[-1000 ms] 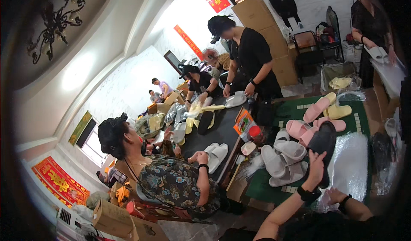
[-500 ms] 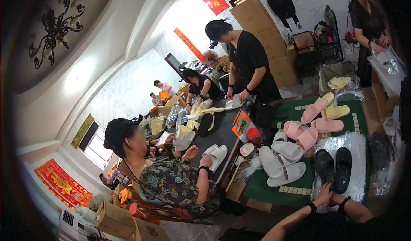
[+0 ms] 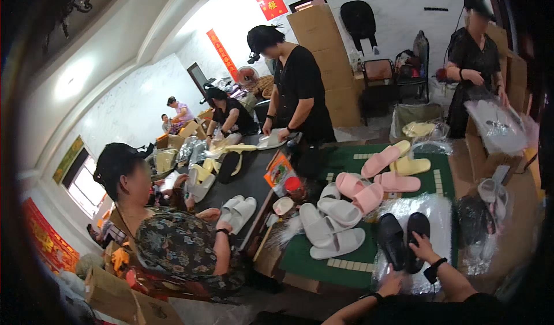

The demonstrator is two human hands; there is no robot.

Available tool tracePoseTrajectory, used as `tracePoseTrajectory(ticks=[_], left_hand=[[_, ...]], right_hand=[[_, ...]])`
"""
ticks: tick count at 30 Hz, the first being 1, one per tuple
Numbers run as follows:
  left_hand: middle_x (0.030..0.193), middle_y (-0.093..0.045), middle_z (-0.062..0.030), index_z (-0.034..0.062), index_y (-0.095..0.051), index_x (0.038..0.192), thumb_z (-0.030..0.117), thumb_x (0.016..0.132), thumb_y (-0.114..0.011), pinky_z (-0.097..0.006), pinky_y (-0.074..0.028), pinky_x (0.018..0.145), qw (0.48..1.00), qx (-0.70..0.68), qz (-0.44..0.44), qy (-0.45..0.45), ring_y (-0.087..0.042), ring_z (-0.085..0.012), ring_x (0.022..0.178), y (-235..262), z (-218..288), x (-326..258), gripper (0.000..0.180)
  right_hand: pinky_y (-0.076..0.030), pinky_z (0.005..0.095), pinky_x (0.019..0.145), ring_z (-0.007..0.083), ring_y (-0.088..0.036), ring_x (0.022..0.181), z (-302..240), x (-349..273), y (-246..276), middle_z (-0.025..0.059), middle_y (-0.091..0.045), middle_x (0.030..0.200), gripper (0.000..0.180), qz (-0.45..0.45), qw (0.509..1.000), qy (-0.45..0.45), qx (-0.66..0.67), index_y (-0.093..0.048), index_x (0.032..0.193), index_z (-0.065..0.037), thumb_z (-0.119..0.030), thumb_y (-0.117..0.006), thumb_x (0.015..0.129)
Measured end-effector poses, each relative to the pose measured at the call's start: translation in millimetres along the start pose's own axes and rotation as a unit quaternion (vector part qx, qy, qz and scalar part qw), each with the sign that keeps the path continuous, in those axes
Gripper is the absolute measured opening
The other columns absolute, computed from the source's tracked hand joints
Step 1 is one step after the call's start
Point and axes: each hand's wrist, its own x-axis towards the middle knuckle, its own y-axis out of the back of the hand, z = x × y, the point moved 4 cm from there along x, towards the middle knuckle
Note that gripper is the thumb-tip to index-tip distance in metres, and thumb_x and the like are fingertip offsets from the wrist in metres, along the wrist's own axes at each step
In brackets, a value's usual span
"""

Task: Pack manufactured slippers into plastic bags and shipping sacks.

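Black slippers (image 3: 391, 235): my pair lies side by side on the clear plastic (image 3: 440, 232), above the green worktop (image 3: 303, 262), just right of the grey slippers (image 3: 316, 224).
Right hand (image 3: 424, 249): my fingers reach over the right slipper (image 3: 418, 227) and appear to rest on it, slightly spread; I cannot tell whether the grip is clamped or only pressing.
Left hand (image 3: 390, 282): it sits at the near end of the left slipper (image 3: 391, 250); whether its fingers are pinching plastic, touching the slipper or simply drawn together, I cannot tell.
Slipper alignment: I judge it best to level the two near ends and keep both slippers parallel, nudging with light, flat fingers.
Plastic handling: I should press without dragging, since a sideways pull would probably crease the thin film; the left hand could steady the near edge.
Pink slippers (image 3: 368, 199): they lie close by, so small movements seem wise.
Hidden parts: the slippers' soles face down, and my right fingers cover part of one slipper.
Hard to make out: glare blurs the plastic's edges, so it may be a bag or a loose sheet.
Forearms: the lower edge and dark clothing hide most of them.
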Motion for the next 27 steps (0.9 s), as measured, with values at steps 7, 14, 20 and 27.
tracePoseTrajectory(ticks=[7, 14, 20, 27], left_hand=[[0.122, -0.005, -0.0486, 0.0036, -0.044, 0.121, 0.012, 0.072, -0.054, -0.043, -0.039, 0.088, 1.000, 0.004, -0.018, 0.008, -0.046, -0.0534, 0.095, -11.8, -13.2, -5.9, 0.050], [0.105, -0.039, -0.0397, -0.0002, -0.049, 0.110, 0.013, 0.079, -0.050, -0.043, -0.044, 0.076, 0.998, 0.051, -0.019, -0.018, -0.053, -0.0395, 0.065, -10.8, -11.2, 2.3, 0.034], [0.128, -0.017, -0.0393, 0.0122, -0.045, 0.119, 0.014, 0.072, -0.056, -0.044, -0.037, 0.091, 0.996, 0.013, 0.089, -0.019, -0.042, -0.0479, 0.107, -32.0, -28.0, -0.3, 0.049], [0.138, -0.021, -0.0177, 0.0228, -0.039, 0.126, 0.026, 0.080, -0.049, -0.048, -0.030, 0.097, 0.962, 0.193, -0.182, -0.069, -0.028, -0.0397, 0.123, -31.4, -9.6, -14.1, 0.048]], right_hand=[[-0.015, 0.0527, 0.101, 0.0431, -0.029, 0.119, -21.1, 10.0, 1.0, 0.0245, -0.036, 0.127, 0.055, 0.054, 0.994, -0.025, -0.092, -0.039, 0.124, -0.019, -0.035, -0.057, 0.075], [-0.014, 0.0489, 0.103, 0.0421, -0.012, 0.128, 15.7, 37.0, -21.0, 0.0300, -0.009, 0.137, 0.048, -0.141, 0.989, 0.035, -0.022, -0.053, 0.116, -0.028, -0.047, -0.060, 0.072], [-0.019, 0.0520, 0.100, 0.0460, -0.013, 0.126, -17.0, 36.6, -24.3, 0.0348, -0.009, 0.134, 0.060, -0.117, 0.986, 0.008, -0.118, -0.039, 0.128, -0.023, -0.044, -0.057, 0.074], [-0.023, 0.0545, 0.097, 0.0469, -0.021, 0.122, -1.8, 52.6, -22.9, 0.0318, -0.017, 0.134, 0.063, -0.089, 0.983, -0.097, -0.130, -0.033, 0.131, -0.016, -0.038, -0.055, 0.076]])
